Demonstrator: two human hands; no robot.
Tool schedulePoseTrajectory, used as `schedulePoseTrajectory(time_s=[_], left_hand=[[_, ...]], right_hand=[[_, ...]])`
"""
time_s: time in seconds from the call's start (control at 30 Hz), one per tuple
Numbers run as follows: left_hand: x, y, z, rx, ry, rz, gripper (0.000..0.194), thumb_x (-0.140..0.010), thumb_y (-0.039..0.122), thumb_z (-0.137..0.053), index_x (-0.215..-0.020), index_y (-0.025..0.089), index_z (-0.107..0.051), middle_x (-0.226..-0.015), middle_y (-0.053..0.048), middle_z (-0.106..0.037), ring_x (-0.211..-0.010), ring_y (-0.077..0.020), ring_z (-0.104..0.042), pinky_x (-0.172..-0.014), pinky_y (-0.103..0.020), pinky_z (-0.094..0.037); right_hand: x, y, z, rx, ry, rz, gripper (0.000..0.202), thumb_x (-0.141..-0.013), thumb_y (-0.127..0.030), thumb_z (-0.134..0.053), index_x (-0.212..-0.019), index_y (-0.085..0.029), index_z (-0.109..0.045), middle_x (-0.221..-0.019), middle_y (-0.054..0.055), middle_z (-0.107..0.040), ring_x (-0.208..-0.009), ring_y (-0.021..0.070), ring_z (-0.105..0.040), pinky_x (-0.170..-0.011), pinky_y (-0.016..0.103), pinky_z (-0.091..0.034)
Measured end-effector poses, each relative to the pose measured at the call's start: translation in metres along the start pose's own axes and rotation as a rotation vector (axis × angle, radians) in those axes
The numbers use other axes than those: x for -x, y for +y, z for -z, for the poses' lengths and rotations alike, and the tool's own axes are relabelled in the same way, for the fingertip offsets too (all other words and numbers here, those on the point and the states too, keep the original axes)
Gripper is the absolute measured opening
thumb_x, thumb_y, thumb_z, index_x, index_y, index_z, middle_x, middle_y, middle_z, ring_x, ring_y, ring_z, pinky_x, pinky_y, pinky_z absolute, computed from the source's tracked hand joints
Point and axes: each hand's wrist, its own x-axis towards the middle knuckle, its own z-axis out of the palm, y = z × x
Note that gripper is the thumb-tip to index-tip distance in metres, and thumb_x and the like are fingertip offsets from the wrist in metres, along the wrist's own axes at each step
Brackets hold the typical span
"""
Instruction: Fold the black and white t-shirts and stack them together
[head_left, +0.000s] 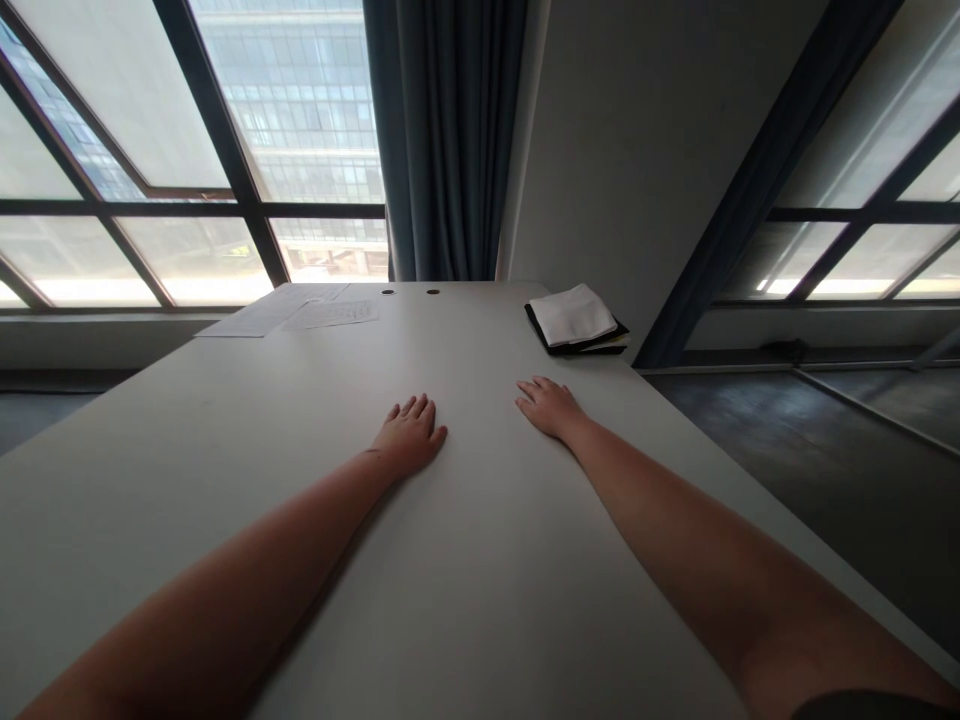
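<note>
Both my arms stretch forward over a white table. My left hand lies palm down on the tabletop, fingers apart, with nothing in it. My right hand also rests palm down with its fingers spread and holds nothing. Beyond the right hand, at the table's right edge, a folded white cloth lies on top of a dark, flat item that looks like a notebook or folder. The two hands are apart from each other and from the cloth.
Sheets of paper lie flat at the far left of the table, one printed sheet among them. Two small round dark spots sit near the far edge. Behind are a blue curtain, a wall and windows. Grey floor shows at right.
</note>
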Motion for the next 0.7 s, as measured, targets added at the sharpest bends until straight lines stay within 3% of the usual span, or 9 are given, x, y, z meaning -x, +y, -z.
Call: schedulePoseTrajectory(time_s=[0.07, 0.23, 0.37, 0.5, 0.63, 0.7], left_hand=[[0.004, 0.005, -0.002, -0.005, 0.006, 0.001, 0.066, -0.106, 0.048, -0.032, -0.161, 0.013, -0.037, -0.173, -0.017, -0.027, -0.161, -0.0329, -0.021, -0.130, -0.051, -0.018], [0.012, 0.016, -0.003, -0.016, 0.003, 0.002, 0.067, -0.106, 0.048, -0.032, -0.162, 0.012, -0.036, -0.173, -0.018, -0.027, -0.161, -0.0363, -0.022, -0.129, -0.053, -0.018], [0.010, 0.016, -0.002, -0.019, 0.003, 0.003, 0.067, -0.106, 0.048, -0.033, -0.162, 0.012, -0.036, -0.173, -0.018, -0.028, -0.160, -0.0365, -0.023, -0.129, -0.053, -0.019], [0.008, 0.013, -0.003, -0.004, 0.021, -0.004, 0.066, -0.105, 0.049, -0.035, -0.162, 0.016, -0.037, -0.173, -0.017, -0.029, -0.160, -0.0362, -0.024, -0.128, -0.055, -0.019], [0.007, 0.014, 0.000, -0.002, -0.003, -0.001, 0.067, -0.105, 0.049, -0.036, -0.163, 0.015, -0.037, -0.173, -0.017, -0.028, -0.160, -0.0368, -0.023, -0.128, -0.057, -0.020], [0.007, 0.016, 0.003, 0.005, -0.023, 0.001, 0.068, -0.105, 0.048, -0.036, -0.163, 0.013, -0.037, -0.173, -0.018, -0.027, -0.160, -0.0373, -0.022, -0.129, -0.057, -0.020]], right_hand=[[-0.014, 0.011, -0.003, 0.008, 0.034, -0.092, 0.058, -0.104, -0.054, -0.044, -0.154, -0.028, -0.054, -0.164, 0.014, -0.044, -0.152, 0.0295, -0.036, -0.123, 0.053, -0.026], [-0.054, 0.044, 0.001, 0.002, 0.120, -0.379, 0.057, -0.104, -0.045, -0.042, -0.144, -0.008, -0.060, -0.152, 0.027, -0.051, -0.144, 0.0388, -0.043, -0.117, 0.062, -0.030], [-0.085, 0.068, 0.003, -0.019, 0.157, -0.495, 0.056, -0.104, -0.041, -0.042, -0.145, -0.007, -0.057, -0.148, 0.028, -0.053, -0.143, 0.0398, -0.041, -0.115, 0.064, -0.029], [-0.112, 0.085, -0.001, -0.025, 0.232, -0.591, 0.057, -0.100, -0.046, -0.054, -0.143, -0.009, -0.059, -0.138, 0.030, -0.059, -0.136, 0.0371, -0.049, -0.110, 0.057, -0.033], [-0.129, 0.098, -0.001, 0.014, 0.283, -0.648, 0.081, -0.093, -0.062, -0.064, -0.139, 0.005, -0.060, -0.125, 0.039, -0.061, -0.124, 0.0416, -0.057, -0.099, 0.056, -0.037], [-0.134, 0.102, 0.000, 0.074, 0.322, -0.608, 0.092, -0.090, -0.070, -0.065, -0.135, 0.011, -0.061, -0.118, 0.044, -0.060, -0.119, 0.0444, -0.059, -0.094, 0.057, -0.039]])
